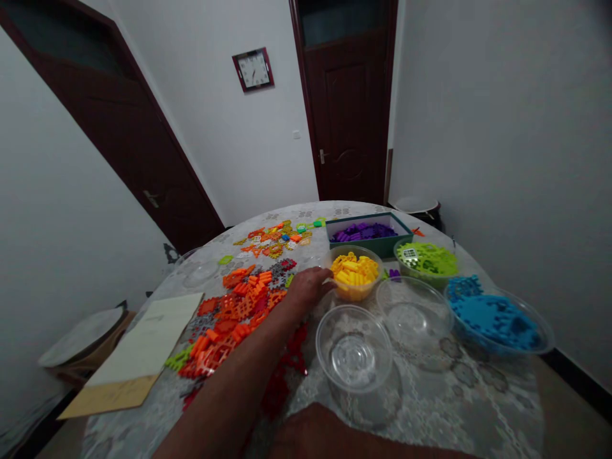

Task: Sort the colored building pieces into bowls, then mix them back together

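Observation:
My left hand (310,285) reaches across the table, its fingers closed at the left rim of a clear plastic bowl (354,294) full of yellow plastic pieces (354,269). At the bottom edge is my right hand (310,430), dark and partly cut off, with its fingers hidden. Beyond it stands an empty clear bowl (354,384). Under and beside my left forearm lies a spread of orange and red toy pieces (239,306), mixed with grey ones. Dark red pieces (277,386) lie between my two arms.
Another clear bowl (414,325) stands right of centre. Blue pieces (497,319) and lime-green pieces (430,258) fill bowls at the right. A green-edged box (373,243) holds purple pieces. Mixed pieces (275,237) lie at the back, a paper pad (143,341) at the left.

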Demonstrator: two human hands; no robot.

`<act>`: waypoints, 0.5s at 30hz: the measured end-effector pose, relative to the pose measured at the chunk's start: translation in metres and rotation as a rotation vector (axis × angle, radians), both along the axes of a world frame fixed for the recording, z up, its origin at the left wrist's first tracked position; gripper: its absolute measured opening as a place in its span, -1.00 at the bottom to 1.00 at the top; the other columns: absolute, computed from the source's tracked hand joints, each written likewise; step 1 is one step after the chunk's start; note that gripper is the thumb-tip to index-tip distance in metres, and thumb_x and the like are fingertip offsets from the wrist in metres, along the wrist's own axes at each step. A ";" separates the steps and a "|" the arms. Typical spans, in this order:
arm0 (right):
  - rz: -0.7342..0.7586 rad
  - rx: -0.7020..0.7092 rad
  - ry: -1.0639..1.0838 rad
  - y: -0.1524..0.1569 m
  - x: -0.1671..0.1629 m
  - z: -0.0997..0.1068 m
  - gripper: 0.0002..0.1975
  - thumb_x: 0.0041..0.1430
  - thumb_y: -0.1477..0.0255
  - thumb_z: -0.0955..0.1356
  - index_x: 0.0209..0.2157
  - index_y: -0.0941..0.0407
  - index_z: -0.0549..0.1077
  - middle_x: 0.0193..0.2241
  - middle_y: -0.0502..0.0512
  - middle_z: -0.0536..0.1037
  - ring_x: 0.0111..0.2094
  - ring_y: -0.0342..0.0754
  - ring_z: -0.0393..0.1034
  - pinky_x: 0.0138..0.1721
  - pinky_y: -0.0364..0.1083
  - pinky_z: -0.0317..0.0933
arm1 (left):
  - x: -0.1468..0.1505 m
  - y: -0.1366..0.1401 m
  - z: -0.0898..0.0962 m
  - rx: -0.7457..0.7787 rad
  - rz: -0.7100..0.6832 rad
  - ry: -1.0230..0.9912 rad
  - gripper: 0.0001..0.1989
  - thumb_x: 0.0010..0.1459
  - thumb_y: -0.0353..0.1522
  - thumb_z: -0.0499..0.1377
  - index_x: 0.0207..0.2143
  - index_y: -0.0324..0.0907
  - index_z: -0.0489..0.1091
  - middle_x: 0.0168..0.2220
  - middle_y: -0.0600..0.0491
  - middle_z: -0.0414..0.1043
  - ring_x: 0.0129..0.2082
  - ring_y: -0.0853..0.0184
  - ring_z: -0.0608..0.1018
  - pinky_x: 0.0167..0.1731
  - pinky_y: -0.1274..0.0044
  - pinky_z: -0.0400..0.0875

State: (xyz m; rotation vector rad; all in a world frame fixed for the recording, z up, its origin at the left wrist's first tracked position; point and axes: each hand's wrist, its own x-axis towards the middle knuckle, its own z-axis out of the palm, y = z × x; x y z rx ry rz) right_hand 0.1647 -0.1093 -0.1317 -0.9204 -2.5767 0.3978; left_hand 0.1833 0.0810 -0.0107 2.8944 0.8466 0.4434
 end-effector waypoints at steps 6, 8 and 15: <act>-0.049 0.044 -0.176 -0.004 -0.003 0.015 -0.72 0.24 0.23 0.43 -0.48 0.07 0.45 -0.50 -0.10 0.60 -0.56 -0.14 0.39 -0.62 -0.21 -0.01 | -0.042 -0.015 0.030 -0.043 0.026 -0.142 -0.73 0.41 -0.14 0.19 -0.03 -0.07 0.57 -0.07 -0.06 0.65 -0.10 0.20 0.66 -0.05 0.42 0.49; -0.031 0.061 -0.162 -0.007 0.001 0.021 -0.76 0.24 0.22 0.43 -0.42 0.07 0.49 -0.45 -0.06 0.63 -0.51 -0.11 0.45 -0.59 -0.20 0.05 | -0.066 -0.022 0.042 -0.086 0.055 -0.216 -0.71 0.41 -0.11 0.19 -0.06 -0.07 0.57 -0.11 -0.05 0.65 -0.15 0.21 0.65 -0.09 0.42 0.49; -0.033 -0.010 -0.073 -0.024 0.016 0.047 -0.86 0.25 0.33 0.37 -0.34 0.09 0.50 -0.34 0.01 0.64 -0.40 -0.10 0.43 -0.43 -0.13 0.11 | -0.170 -0.049 0.048 -0.528 0.281 -0.453 -0.57 0.33 0.03 0.21 -0.16 -0.15 0.54 -0.25 0.01 0.62 -0.25 0.23 0.62 -0.22 0.46 0.48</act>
